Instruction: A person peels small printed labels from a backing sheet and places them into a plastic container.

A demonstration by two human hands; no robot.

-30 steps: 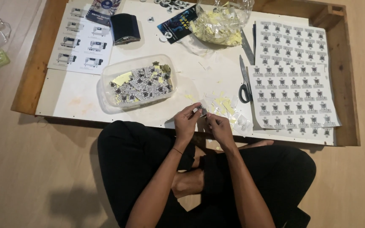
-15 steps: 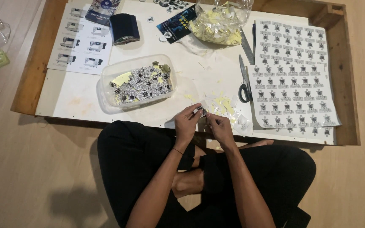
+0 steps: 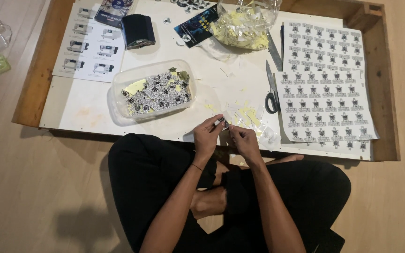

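- Where the two hands meet, just over the near edge of the low table (image 3: 85,105), a small black-and-white sticker (image 3: 219,122) is pinched between them.
- Left hand (image 3: 207,136): fingers closed on the sticker, thumb and forefinger tips pressed together at its upper end.
- Right hand (image 3: 244,138): fingertips drawn together just beside the sticker, at its right edge; whether they grip the sticker itself or a bit of its backing is too small to tell.
- Both hands sit close, nearly touching, above the person's crossed legs.
- Just beyond the hands, pale yellow and white paper scraps (image 3: 247,115) lie scattered on the white tabletop.
- To the right, sheets of printed stickers (image 3: 326,103) lie flat in rows, reaching the table's right rim.
- Black-handled scissors (image 3: 271,91) rest between the scraps and those sheets, blades pointing away from the person.
- To the left of the hands, a clear plastic tub (image 3: 151,91) holds a heap of cut-out stickers with a few yellow pieces.
- Farther back, a clear bag (image 3: 244,26) is full of yellow scraps.
- At the far left lie a sheet with pictures of machines (image 3: 87,47) and, beside it, a dark pouch (image 3: 138,30).
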